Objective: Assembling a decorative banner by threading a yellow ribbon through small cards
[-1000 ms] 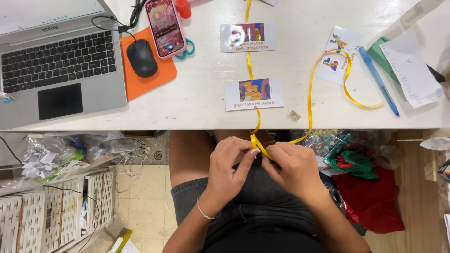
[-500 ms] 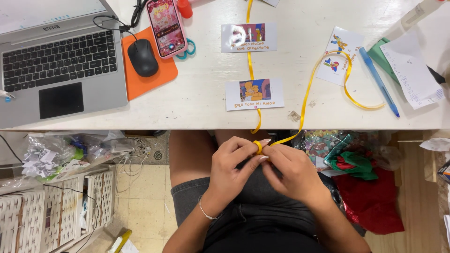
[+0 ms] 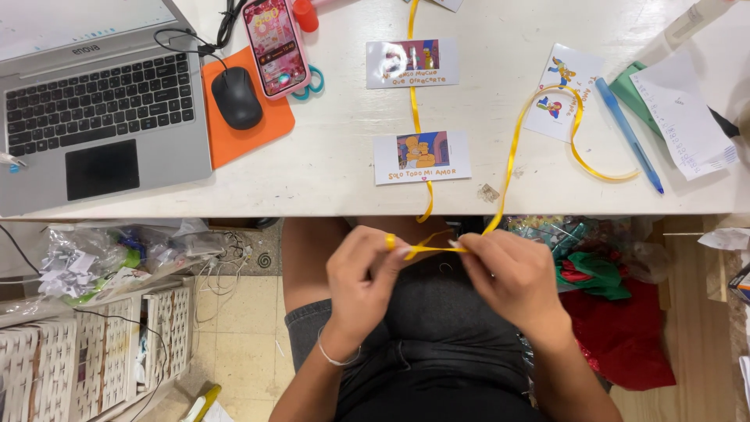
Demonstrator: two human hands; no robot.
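Below the white desk's front edge (image 3: 328,205), over my lap, both hands pinch a thin yellow ribbon (image 3: 512,148). My left hand (image 3: 363,277) has the ribbon wound around a finger. My right hand (image 3: 512,273) grips the same ribbon a short way to the right, and a taut stretch runs between them. From there the ribbon climbs onto the desk, loops by a cartoon picture card (image 3: 564,90), and another strand runs under two printed photo cards (image 3: 422,156) (image 3: 412,62).
On the desk stand a grey laptop (image 3: 94,109), a black mouse (image 3: 236,98) on an orange pad, a pink phone (image 3: 273,43), a blue pen (image 3: 629,133) and paper sheets (image 3: 683,117). Red and green bags (image 3: 617,312) lie on the right, plastic clutter and white baskets (image 3: 86,352) on the left.
My hands have drawn apart and risen slightly, pulling the ribbon taut between them; before they were close together working it.
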